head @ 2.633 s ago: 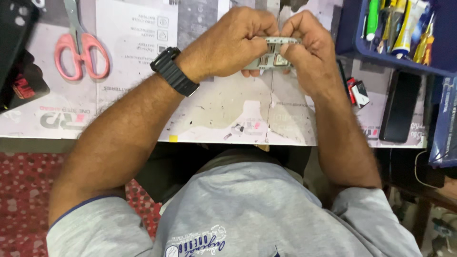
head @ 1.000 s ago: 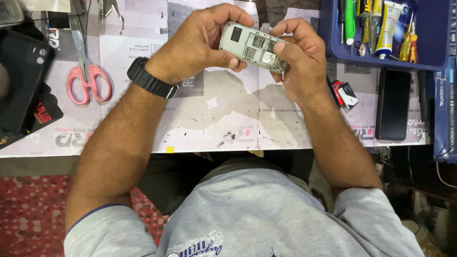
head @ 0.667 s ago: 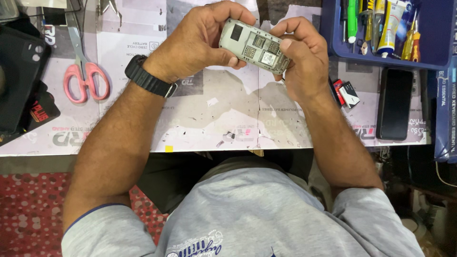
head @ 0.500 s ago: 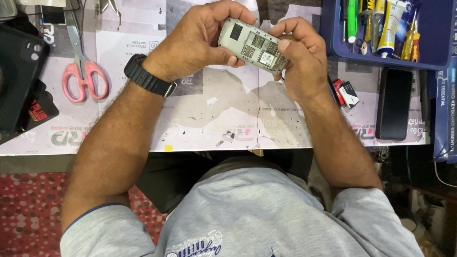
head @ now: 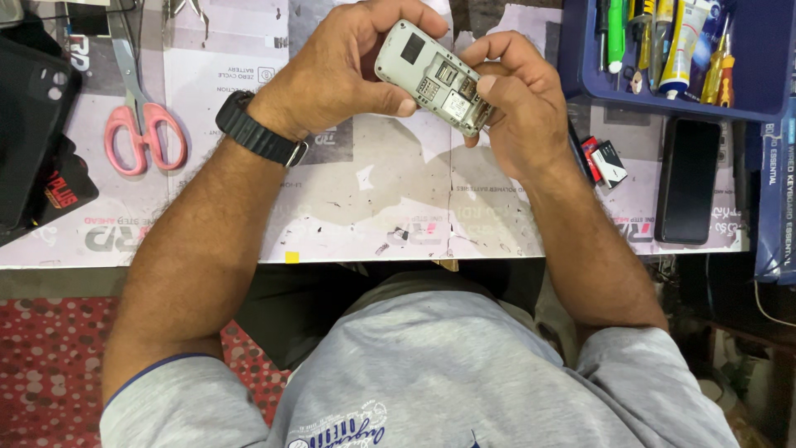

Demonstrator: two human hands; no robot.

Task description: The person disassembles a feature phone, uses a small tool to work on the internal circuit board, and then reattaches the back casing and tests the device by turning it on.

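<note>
A small grey mobile phone (head: pixel 431 76) with its back cover off is held above the paper-covered workbench (head: pixel 373 199), its open battery bay and card slots facing up. My left hand (head: pixel 348 70), with a black watch on the wrist, grips its upper left end. My right hand (head: pixel 518 99) holds its lower right end, the thumb pressed on the bay's edge.
Pink-handled scissors (head: pixel 137 124) and a black phone case (head: pixel 33 124) lie at the left. A blue tray (head: pixel 746 58) of screwdrivers and tubes stands at the top right, with a black smartphone (head: pixel 688 178) and a small battery (head: pixel 609 162) below it.
The phone went from edge-on between both hands to open back upward. Since a second ago it has only tilted slightly; both hands keep their hold.
</note>
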